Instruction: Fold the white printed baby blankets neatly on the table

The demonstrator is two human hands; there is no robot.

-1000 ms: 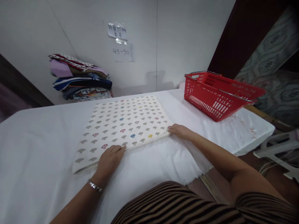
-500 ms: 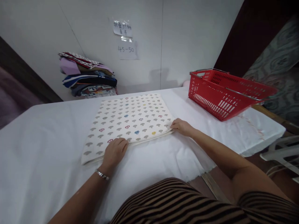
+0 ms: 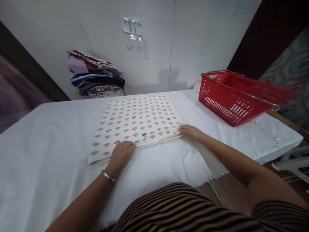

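A folded cream cloth (image 3: 140,119) with grey, red, blue and yellow mushroom prints lies on the white-covered table (image 3: 60,135). My left hand (image 3: 122,156), with a silver bracelet at the wrist, grips the near edge left of its middle. At the near right corner my right hand (image 3: 191,132) pinches the cloth between thumb and fingers. Between the two hands the top layer is slightly raised and creased along the near edge.
A red plastic basket (image 3: 227,96) with metal handles stands at the right back of the table. Folded clothes (image 3: 96,75) are piled behind the table at the left. Two paper signs (image 3: 135,48) hang on the wall. A white plastic chair (image 3: 292,164) is at the right.
The near edge of the cloth has risen a little between my hands, and a crease shows there. The whole view has shifted slightly, so things appear further right.
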